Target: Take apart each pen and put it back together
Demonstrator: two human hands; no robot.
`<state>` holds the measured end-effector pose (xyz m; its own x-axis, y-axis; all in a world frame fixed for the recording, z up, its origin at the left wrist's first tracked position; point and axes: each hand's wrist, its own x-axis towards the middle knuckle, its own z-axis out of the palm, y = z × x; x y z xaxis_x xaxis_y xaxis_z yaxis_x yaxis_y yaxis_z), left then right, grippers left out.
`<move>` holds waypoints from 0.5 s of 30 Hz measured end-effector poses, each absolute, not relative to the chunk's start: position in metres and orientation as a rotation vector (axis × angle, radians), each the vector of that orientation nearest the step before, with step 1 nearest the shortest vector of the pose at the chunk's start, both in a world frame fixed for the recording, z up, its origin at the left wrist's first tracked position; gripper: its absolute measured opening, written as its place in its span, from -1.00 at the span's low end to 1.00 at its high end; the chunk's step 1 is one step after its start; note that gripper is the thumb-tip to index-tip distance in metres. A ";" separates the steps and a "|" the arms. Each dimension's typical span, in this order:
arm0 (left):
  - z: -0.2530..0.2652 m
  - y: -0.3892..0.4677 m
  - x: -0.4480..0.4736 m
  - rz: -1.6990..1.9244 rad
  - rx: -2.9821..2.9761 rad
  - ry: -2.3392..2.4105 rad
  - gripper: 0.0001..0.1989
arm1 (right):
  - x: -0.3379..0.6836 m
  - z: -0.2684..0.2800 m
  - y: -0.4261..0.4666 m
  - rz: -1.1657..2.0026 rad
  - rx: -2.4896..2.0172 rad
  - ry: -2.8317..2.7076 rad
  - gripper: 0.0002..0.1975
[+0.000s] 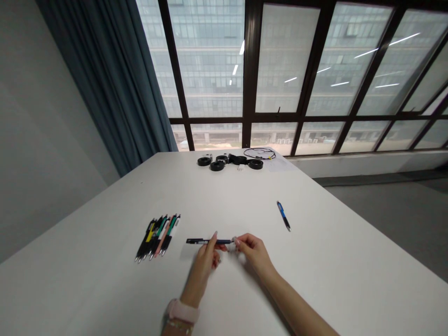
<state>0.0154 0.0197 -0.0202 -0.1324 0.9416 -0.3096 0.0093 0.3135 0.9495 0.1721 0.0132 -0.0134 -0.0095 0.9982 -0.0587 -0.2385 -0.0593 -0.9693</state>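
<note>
A dark pen (196,241) lies level, left to right, across my two hands above the white table. My left hand (209,255) is closed on its barrel, thumb on top and fingers beneath. At the pen's right end, my right hand (252,249) pinches the tip; a small pale bit shows by the fingertips, too small to name. To the left, a row of several pens (157,237) in black, yellow, green, white and pink lies side by side. A single blue and black pen (283,216) rests apart on the right.
Several black rolls (217,165) and a coiled black cable (259,153) sit at the far end of the white table (224,196). A small white item (240,168) lies near them. Beyond stand windows, with a blue curtain (115,79) at the left.
</note>
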 end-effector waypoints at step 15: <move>-0.019 0.022 0.012 1.131 0.890 1.437 -0.23 | 0.178 -0.013 0.013 1.331 -1.079 -0.993 -0.46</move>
<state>0.0122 0.0217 -0.0193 -0.1696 0.9449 -0.2799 -0.0502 0.2754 0.9600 0.1775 0.0130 -0.0132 0.0167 0.9985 -0.0522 -0.2343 -0.0469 -0.9710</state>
